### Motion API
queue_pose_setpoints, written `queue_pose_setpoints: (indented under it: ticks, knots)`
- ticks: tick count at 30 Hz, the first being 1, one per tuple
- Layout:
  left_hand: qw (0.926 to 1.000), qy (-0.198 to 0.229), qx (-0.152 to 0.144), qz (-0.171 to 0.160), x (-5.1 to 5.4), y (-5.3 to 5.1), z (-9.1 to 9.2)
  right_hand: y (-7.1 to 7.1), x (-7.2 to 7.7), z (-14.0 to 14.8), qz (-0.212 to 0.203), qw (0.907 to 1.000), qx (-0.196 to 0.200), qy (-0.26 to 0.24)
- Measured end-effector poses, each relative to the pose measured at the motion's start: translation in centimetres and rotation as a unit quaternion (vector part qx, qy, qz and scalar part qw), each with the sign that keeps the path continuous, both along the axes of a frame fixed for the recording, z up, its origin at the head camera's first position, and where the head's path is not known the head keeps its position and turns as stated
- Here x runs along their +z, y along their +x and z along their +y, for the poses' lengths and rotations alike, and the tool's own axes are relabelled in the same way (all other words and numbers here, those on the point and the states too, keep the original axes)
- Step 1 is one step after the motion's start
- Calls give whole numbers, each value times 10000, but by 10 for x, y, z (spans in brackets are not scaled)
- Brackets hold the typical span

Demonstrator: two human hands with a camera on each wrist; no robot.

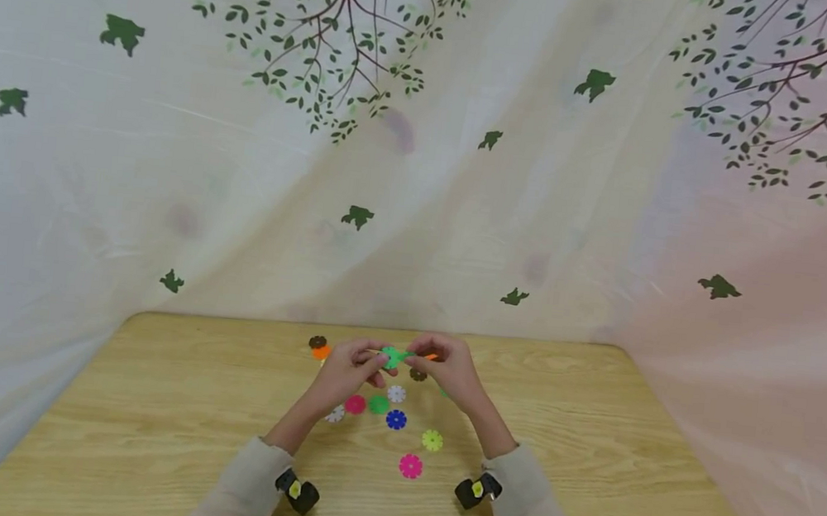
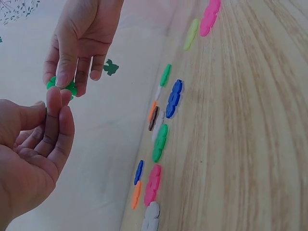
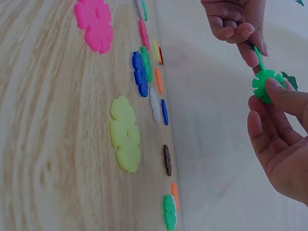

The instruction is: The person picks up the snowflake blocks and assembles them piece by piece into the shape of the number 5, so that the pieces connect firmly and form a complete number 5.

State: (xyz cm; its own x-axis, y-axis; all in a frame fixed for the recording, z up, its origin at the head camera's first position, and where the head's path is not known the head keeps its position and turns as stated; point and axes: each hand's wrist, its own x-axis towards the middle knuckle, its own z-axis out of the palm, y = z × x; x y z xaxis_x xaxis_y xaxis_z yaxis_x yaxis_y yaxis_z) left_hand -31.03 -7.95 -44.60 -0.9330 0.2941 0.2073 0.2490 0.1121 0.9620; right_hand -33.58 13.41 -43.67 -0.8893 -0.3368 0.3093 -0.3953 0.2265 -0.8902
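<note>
My read of the step: mating two slotted discs, one per hand. Left hand [image 1: 352,371] pinches a green disc [image 1: 390,358] between thumb and index, other fingers loosely curled. Right hand [image 1: 451,371] pinches a second green disc [image 3: 262,86], thumb on its face. Both are above the surface [image 1: 568,439], close to its far edge, about midway between the two far corners.

To do it well: keep the planes square to each other, line slot up with slot, push straight along the line between the hands, no twist. Grip low on each rim so the fingertips stay off the mating slots. Main risk, I'd guess, is a skewed entry that jams or bends a tooth. The rims look to be meeting; can't tell if the slots are seated.

Pointing: the left one shows its face to the head view and only its thin edge to the right wrist view. The right one is reversed: edge to the head view, face to the right wrist view. So roughly crossed planes. Each is round, no long axis of its own; as a pair the long axis runs hand to hand, roughly parallel to the far edge
</note>
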Motion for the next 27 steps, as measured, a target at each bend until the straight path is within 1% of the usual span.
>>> queue_pose_setpoints:
  ticks: [2,6,8,10,13,17,24,27]
  knots:
    - [9997,38,216,-104,1,0,0,1,0,-1,16,10000,40,-24]
    - [9975,182,665,-184,3,0,0,2,1,-3,72,9999,43,-142]
    - [9964,242,781,-218,3,0,0,2,0,-4,123,9996,2,-239]
    - [9960,277,814,-247,4,-1,-1,3,0,-3,208,9993,-36,-324]
    - [9964,346,685,-361,6,-2,-2,4,0,-2,293,9986,-60,-435]
    - [9972,409,307,-541,8,-2,-5,6,4,-1,285,9985,42,-474]
    - [9984,196,-165,-503,9,-3,-12,9,9,2,134,9985,328,-417]
    - [9978,176,-346,-528,10,-2,-14,10,10,2,153,9985,400,-333]
